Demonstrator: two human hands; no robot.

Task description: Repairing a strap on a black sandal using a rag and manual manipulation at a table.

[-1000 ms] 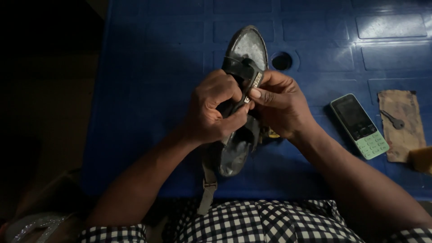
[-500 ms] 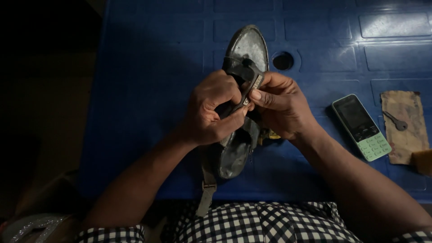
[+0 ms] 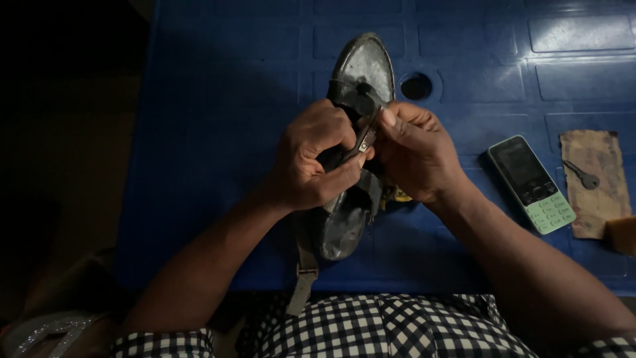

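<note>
A worn dark sandal point(image 3: 363, 69) lies lengthwise on the blue plastic table point(image 3: 218, 132), toe pointing away from me. My left hand point(image 3: 311, 162) grips its strap at the middle. My right hand point(image 3: 414, 152) pinches the same strap and its small metal buckle point(image 3: 365, 141) from the other side. Both hands cover the sandal's middle. A loose webbing strap end point(image 3: 303, 275) hangs over the table's near edge.
A green and black keypad phone point(image 3: 530, 183) lies right of my right hand. Farther right, a key point(image 3: 583, 176) rests on a brown scrap of paper point(image 3: 606, 199). A round hole point(image 3: 416, 86) is in the table. My checked clothing point(image 3: 371, 328) is below.
My hands have shifted only slightly on the strap and buckle. The sandal stays in the same place.
</note>
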